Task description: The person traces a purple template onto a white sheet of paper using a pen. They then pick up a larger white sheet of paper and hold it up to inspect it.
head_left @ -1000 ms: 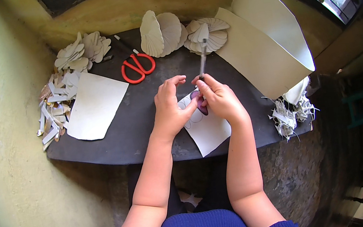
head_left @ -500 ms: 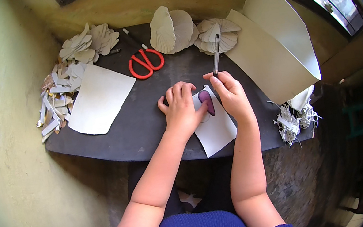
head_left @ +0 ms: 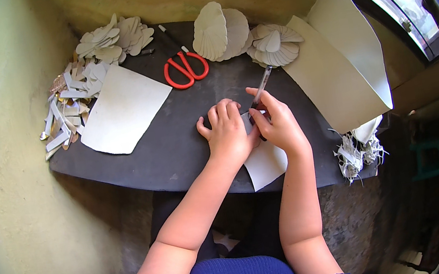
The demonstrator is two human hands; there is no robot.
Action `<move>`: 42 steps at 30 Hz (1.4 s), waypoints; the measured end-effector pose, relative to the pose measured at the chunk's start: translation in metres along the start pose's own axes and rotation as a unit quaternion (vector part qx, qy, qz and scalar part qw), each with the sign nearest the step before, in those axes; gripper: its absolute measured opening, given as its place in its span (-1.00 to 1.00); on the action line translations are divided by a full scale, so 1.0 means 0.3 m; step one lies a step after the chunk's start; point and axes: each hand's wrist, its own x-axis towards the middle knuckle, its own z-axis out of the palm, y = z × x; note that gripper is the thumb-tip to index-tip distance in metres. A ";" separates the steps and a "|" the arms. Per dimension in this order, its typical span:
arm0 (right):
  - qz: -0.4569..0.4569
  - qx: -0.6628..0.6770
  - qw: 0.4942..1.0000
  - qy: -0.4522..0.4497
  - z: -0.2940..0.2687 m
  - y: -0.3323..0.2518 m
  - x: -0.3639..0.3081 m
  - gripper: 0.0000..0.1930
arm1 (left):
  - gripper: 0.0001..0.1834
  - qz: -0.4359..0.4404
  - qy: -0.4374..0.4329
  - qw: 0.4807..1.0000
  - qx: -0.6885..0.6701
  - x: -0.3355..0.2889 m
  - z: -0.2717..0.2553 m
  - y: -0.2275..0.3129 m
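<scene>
A small sheet of white card point(head_left: 266, 167) lies on the dark tabletop near its front edge. My left hand point(head_left: 227, 136) rests over the card's left side, fingers apart and bent, with the thumb down on it. My right hand point(head_left: 282, 128) grips a clear-barrelled pen point(head_left: 262, 84), its tip down at the card close to my left thumb. The flat purple teardrop-shaped piece is almost wholly covered by my hands, and so is the pen tip.
Red-handled scissors point(head_left: 186, 69) lie beyond my hands. Stacks of cut rounded pieces point(head_left: 209, 32) stand at the back. A larger white sheet point(head_left: 126, 108) and scrap strips point(head_left: 60, 126) lie left. A folded card sheet point(head_left: 330, 73) and shreds point(head_left: 351, 157) are on the right.
My right hand has lowered the pen and turned it down to the card beside my left thumb. My hands now cover the purple piece. The view has shifted slightly.
</scene>
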 end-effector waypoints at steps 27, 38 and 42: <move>0.017 -0.036 0.999 -0.031 0.005 -0.038 0.007 -0.72 | -0.47 0.008 0.015 1.000 -0.006 -0.002 0.013 -0.007; 0.052 -0.015 0.998 0.017 0.028 -0.028 0.018 -0.73 | -0.52 -0.002 0.005 1.000 -0.007 -0.001 0.014 -0.009; 0.042 -0.014 0.999 0.016 0.026 -0.026 0.018 -0.73 | -0.51 -0.002 0.005 1.000 -0.008 -0.001 0.014 -0.009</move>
